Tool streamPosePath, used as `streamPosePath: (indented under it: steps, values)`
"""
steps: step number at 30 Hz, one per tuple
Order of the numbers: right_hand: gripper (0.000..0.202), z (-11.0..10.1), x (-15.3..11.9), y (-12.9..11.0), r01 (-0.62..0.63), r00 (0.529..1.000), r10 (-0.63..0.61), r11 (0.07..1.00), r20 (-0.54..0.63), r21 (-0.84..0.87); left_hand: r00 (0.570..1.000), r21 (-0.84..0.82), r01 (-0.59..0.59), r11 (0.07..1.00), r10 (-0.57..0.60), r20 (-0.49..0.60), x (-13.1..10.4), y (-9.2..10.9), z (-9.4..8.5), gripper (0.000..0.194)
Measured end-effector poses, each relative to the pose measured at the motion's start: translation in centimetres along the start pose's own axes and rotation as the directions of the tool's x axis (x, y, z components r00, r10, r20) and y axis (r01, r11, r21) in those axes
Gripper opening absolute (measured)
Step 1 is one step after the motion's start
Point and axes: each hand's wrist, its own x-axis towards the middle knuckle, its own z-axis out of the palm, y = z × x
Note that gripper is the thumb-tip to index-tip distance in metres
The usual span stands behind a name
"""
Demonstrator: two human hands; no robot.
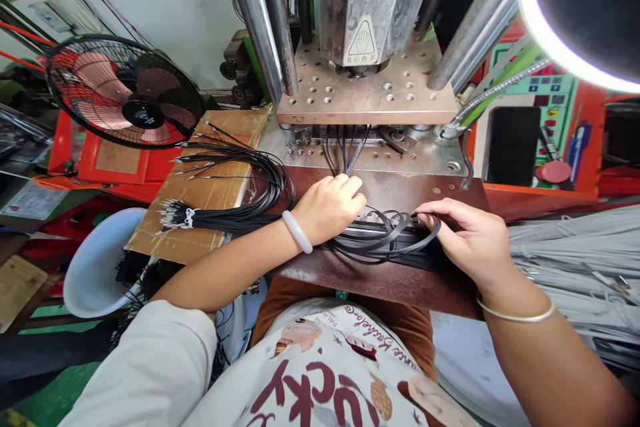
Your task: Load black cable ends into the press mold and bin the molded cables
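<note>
My left hand is closed at the front of the press, its curled fingers on several thin black cables that run in under the press's upper plate. Low over the brown work surface, my right hand pinches a black cable between thumb and fingertips. Between the hands, looped black cables lie in a loose coil. To the left, a tied cable bundle has metal-tipped ends on a cardboard-covered board. Behind it curves a second, loose cable bunch. My palms hide some strands.
Steel guide columns flank the press head, which bears a hand-warning label. A fan stands at left above a white bucket. On the right are a ring lamp, a phone and grey cable bundles.
</note>
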Motion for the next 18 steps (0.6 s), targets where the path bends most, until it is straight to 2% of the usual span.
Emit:
streamPosePath:
  steps: [2,4,6,8,10,13,15,18]
  values:
    - [0.010,0.1,0.5,0.0,0.024,1.000,-0.023,0.999,0.016,-0.025,0.992,-0.128,0.049,0.991,-0.064,-0.108,0.4,-0.2,0.6,0.027]
    - [0.011,0.2,1.0,-0.2,0.067,0.997,-0.064,0.997,0.053,-0.043,0.973,-0.340,0.062,0.938,-0.132,-0.187,0.6,-0.4,1.8,0.025]
    - [0.012,0.2,1.1,-0.5,0.103,0.991,-0.099,0.994,0.091,-0.043,0.969,-0.517,0.036,0.855,-0.157,-0.193,0.4,-0.5,2.9,0.020]
    - [0.012,0.0,0.8,-0.7,0.127,0.985,-0.123,0.992,0.120,-0.024,0.973,-0.612,0.015,0.790,-0.154,-0.174,-0.1,-0.4,3.7,0.018]
    - [0.014,-0.1,0.1,-0.8,0.150,0.985,-0.146,0.988,0.091,-0.040,0.964,-0.674,0.026,0.738,-0.197,-0.179,-0.6,-0.2,3.9,0.019]
    - [0.018,-0.3,-1.0,-0.8,0.145,0.982,-0.165,0.971,-0.093,-0.189,0.946,-0.740,0.048,0.671,-0.269,-0.183,-1.2,0.2,3.7,0.020]
    - [0.026,-0.3,-1.4,-0.8,0.117,0.967,-0.175,0.950,-0.186,-0.289,0.946,-0.730,0.046,0.682,-0.265,-0.188,-1.4,0.5,3.5,0.021]
    - [0.034,-0.1,-1.5,-0.9,0.124,0.962,-0.197,0.931,-0.187,-0.342,0.944,-0.686,0.051,0.726,-0.259,-0.204,-1.5,0.6,3.6,0.023]
